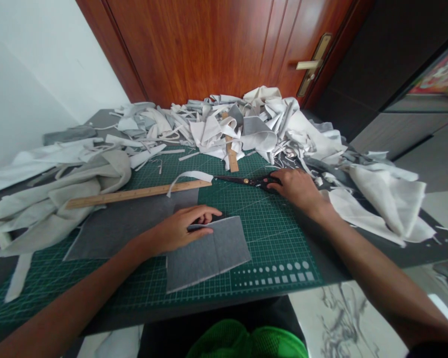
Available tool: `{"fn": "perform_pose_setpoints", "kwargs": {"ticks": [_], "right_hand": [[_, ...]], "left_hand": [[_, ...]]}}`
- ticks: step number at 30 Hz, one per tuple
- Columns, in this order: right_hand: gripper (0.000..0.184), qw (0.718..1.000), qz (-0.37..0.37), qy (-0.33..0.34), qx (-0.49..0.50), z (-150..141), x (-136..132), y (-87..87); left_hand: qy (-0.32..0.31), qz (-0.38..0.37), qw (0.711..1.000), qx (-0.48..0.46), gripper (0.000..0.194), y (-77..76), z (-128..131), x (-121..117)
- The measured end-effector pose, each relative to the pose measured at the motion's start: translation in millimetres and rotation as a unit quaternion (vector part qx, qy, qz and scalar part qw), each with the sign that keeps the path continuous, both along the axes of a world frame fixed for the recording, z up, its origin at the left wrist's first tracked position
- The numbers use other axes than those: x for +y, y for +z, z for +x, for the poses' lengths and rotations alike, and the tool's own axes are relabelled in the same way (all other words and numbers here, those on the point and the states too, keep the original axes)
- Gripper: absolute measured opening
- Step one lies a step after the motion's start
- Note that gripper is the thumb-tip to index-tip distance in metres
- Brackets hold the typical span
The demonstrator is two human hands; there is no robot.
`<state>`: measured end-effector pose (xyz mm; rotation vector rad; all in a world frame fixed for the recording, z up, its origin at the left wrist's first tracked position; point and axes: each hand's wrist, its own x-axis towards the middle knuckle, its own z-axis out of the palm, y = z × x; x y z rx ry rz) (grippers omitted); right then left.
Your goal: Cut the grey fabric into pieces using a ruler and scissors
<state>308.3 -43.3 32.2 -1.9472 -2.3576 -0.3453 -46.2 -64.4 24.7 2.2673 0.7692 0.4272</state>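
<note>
On my feed, the left hand (186, 229) curls tightly over the edge of a folded grey fabric piece (209, 258) on a green cutting mat (272, 238), while the right hand (296, 189) closes on black-handled scissors (254, 181) at the mat's far side. A wooden ruler (134, 195) lies beyond the left hand, a white fabric strip (188, 177) across its end. A heap of white and grey fabric scraps (224, 129) crowds the mat's far edge, banked against a wooden door (194, 44).

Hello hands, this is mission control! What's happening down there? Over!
Left hand on folded grey fabric. Right hand on black-handled scissors. Wooden ruler and white fabric strip nearby on green cutting mat.
</note>
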Motion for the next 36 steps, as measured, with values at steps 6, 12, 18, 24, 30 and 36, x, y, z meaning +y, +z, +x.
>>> {"fn": "perform_pose_setpoints", "kwargs": {"ticks": [6, 12, 18, 24, 30, 36], "right_hand": [[0.024, 1.000, 0.001, 0.006, 0.023, 0.0, 0.7, -0.3], [0.027, 1.000, -0.013, 0.004, 0.020, -0.5, -1.3, -0.2], [0.030, 0.988, 0.052, 0.058, 0.133, -10.0, -5.3, 7.1], [0.052, 0.881, -0.020, 0.279, 0.381, -40.9, -16.0, -2.4], [0.069, 0.832, -0.095, 0.303, 0.455, -67.3, -28.1, -19.6], [0.052, 0.862, -0.018, 0.207, 0.463, -59.1, -24.2, -10.9]], "left_hand": [[0.105, -0.073, 0.981, -0.144, 0.033, -2.5, 1.5, 1.3], [0.235, -0.038, 0.950, -0.204, 0.032, -1.3, 2.4, 11.1], [0.234, -0.036, 0.954, -0.182, 0.036, 0.9, 2.0, 11.8], [0.161, -0.091, 0.963, -0.194, 0.045, -2.1, 5.6, 4.3], [0.097, -0.145, 0.959, -0.225, 0.084, -10.0, 6.5, 5.0], [0.083, -0.132, 0.965, -0.212, 0.086, -18.2, 2.2, 9.0]]}}
